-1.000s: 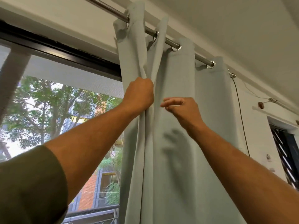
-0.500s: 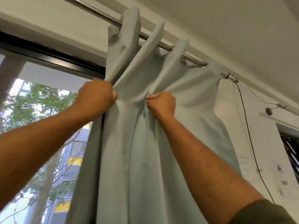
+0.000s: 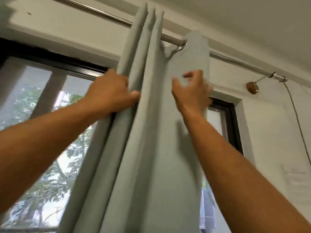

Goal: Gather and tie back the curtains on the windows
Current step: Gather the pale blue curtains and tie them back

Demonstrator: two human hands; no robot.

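Window (image 3: 42,132): behind and left of the left grip, trees outside.
Curtain (image 3: 151,140): pale grey-green, bunched in folds between both grips, hanging from the rod (image 3: 235,62) above them.
Left hand (image 3: 111,93): grip clenched around the leftmost gathered folds.
Right hand (image 3: 190,93): grip half-open, fingers spread, curling round the curtain's right edge; blurred.

Curtain (image 3: 156,148): matt grey-green woven cloth. Rod (image 3: 107,14): shiny smooth metal. Window frame (image 3: 55,60): dark, glossy.

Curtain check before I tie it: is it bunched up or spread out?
Mostly bunched. The curtain hangs in tight folds that the left hand grips; the right hand reaches the last flat panel.
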